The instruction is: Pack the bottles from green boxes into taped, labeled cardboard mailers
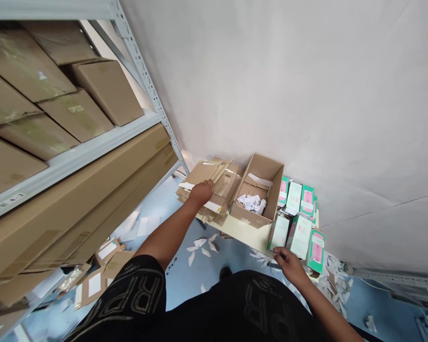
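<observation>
Fingers of the left hand (pixel 201 193) grasp flattened cardboard (pixel 202 172) stacked at the left end of a pale table (pixel 245 232), while those of the right hand (pixel 289 264) curl beside green-edged boxes (pixel 301 233) at its front edge; whether they grip anything cannot be told. Between them, an open carton (pixel 251 217) holds crumpled white paper (pixel 252 203). More of the boxes stand toward the table's back right corner. Brown cartons (pixel 107 90) fill a metal shelf unit (pixel 100 151) at left, and paper scraps (pixel 200 242) litter the blue floor (pixel 189 229).
</observation>
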